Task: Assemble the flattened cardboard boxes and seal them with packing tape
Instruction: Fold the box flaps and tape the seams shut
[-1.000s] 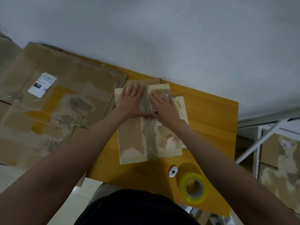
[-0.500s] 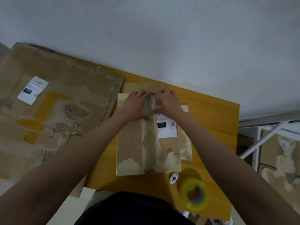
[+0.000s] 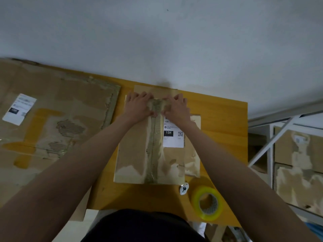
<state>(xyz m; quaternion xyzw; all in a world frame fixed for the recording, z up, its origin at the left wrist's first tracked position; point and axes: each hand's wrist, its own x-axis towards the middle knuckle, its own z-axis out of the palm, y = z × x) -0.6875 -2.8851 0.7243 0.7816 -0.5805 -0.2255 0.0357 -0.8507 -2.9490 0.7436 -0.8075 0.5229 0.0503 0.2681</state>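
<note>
Head view: a cardboard box [image 3: 152, 149] lies in the middle of the frame on a yellow wooden table [image 3: 223, 119], a strip of packing tape [image 3: 154, 151] running down its centre seam and a white shipping label [image 3: 173, 135] just right of the seam. Left hand [image 3: 138, 106] and right hand [image 3: 176, 108] rest side by side at the box's far end, fingers curled over that edge, thumbs pressing beside the tape. A yellow tape roll [image 3: 208, 203] sits at lower right, a small white cutter [image 3: 183, 189] just beside it. Large flattened cardboard [image 3: 52, 123] fills the left of the frame.
</note>
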